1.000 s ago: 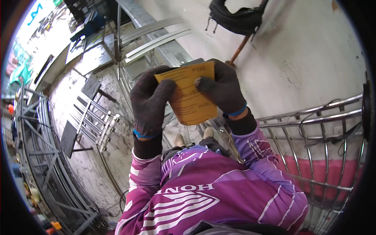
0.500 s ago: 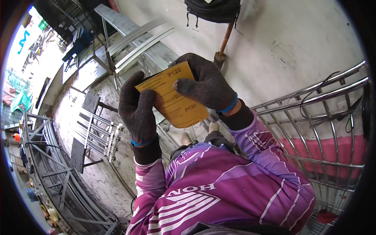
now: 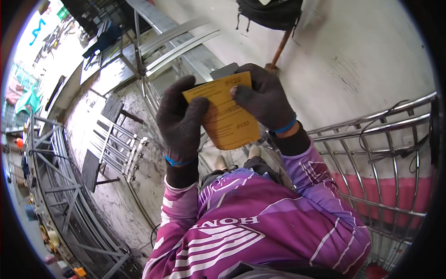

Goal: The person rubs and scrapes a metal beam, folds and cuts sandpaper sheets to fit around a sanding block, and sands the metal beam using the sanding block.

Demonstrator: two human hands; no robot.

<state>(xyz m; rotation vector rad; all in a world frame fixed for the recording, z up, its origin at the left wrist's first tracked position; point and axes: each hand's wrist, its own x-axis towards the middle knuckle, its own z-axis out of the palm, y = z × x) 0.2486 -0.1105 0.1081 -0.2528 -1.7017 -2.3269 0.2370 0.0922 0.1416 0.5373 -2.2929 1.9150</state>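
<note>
A yellow-brown sheet of P120 sandpaper (image 3: 230, 121) is held up in front of my chest, its printed side facing me. My left hand (image 3: 181, 118), in a dark knit glove, grips its left edge with the thumb on the printed face. On the right side, my right hand (image 3: 267, 97), gloved the same way, pinches the upper part, its thumb on the print and a bare thumb tip showing. A dark grey piece (image 3: 224, 71) sticks up behind the top edge. The fingers behind the sheet are mostly hidden.
Metal bars (image 3: 183, 51) lie beyond my hands. A small rack of metal tubes (image 3: 114, 144) stands on the floor at left, beside a long steel frame (image 3: 60, 190). A shiny metal railing (image 3: 371, 132) is at right. A black bag (image 3: 272, 14) hangs by the wall.
The view has swung about. The sheet has tilted back and forth in both hands, and the dark grey piece shows more above its top edge than half a second ago.
</note>
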